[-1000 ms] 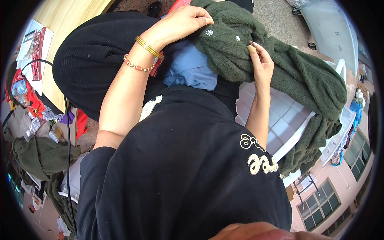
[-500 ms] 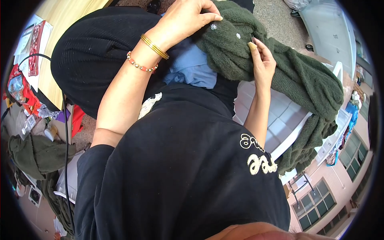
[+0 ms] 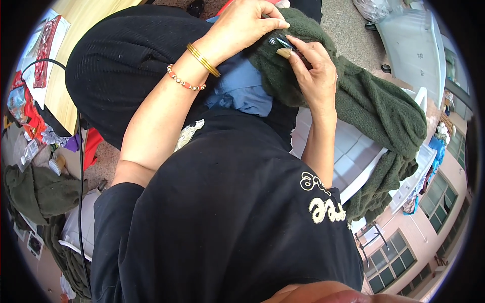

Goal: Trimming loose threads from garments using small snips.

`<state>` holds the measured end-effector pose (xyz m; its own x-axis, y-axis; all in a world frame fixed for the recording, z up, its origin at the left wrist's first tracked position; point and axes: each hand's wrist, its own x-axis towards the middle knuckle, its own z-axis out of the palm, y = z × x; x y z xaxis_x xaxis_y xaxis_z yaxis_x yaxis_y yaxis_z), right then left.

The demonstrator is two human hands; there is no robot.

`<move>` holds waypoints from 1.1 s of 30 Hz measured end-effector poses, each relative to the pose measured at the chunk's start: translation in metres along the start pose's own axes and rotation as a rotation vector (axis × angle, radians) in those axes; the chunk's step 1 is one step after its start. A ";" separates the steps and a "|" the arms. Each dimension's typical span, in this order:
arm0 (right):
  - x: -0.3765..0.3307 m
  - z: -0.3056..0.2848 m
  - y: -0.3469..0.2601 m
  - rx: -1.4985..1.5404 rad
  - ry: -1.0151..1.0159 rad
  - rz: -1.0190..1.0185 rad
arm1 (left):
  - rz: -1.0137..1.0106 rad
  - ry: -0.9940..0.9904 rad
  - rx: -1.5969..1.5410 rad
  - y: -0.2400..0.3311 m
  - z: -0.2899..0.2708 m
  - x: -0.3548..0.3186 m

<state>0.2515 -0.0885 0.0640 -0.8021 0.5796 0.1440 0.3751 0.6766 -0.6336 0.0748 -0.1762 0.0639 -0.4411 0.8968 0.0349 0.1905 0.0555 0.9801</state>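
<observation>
A dark green fuzzy knit garment (image 3: 376,101) lies across my lap and trails off to the right. Small shiny flower-like ornaments (image 3: 272,41) sit on it. My left hand (image 3: 248,19), with bracelets at the wrist, is closed in a pinch over the garment's far edge; what its fingertips hold is too small to make out. Just right of it, my right hand (image 3: 314,63) grips small dark thread snips (image 3: 286,44), their blades pointing left beside an ornament. A yellowish cover (image 3: 284,52) shows at the right thumb's tip. Blue cloth (image 3: 242,91) lies below the garment.
A white plastic bin (image 3: 331,146) stands at my right, under the garment's trailing part. A wooden table (image 3: 65,96) is at the left, with a black cable (image 3: 81,192) hanging down. More green garments (image 3: 45,194) lie in bins at the lower left.
My right hand has moved left and a little up, bringing the snips beside the ornament near my left fingertips. My left hand has shifted slightly right, still pinching.
</observation>
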 end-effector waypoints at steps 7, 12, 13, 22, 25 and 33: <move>0.001 0.002 -0.003 -0.121 -0.006 0.020 | -0.002 0.000 -0.051 -0.009 0.004 0.001; 0.000 0.003 -0.001 -0.096 -0.008 0.002 | -0.073 0.023 -0.124 -0.005 0.004 0.001; 0.000 0.002 -0.001 -0.095 -0.010 0.003 | -0.067 0.031 -0.159 -0.009 0.005 0.002; -0.002 0.004 0.004 -0.042 0.003 -0.030 | -0.050 0.054 -0.194 -0.010 0.008 0.002; 0.000 0.004 0.001 -0.066 -0.007 -0.031 | -0.058 0.058 -0.182 -0.009 0.007 0.002; 0.001 0.005 -0.001 -0.162 -0.019 -0.095 | -0.064 0.054 -0.177 -0.007 0.008 0.001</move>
<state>0.2481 -0.0906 0.0610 -0.8453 0.5023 0.1823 0.3661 0.7928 -0.4873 0.0805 -0.1723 0.0555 -0.4943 0.8690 -0.0231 0.0055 0.0297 0.9995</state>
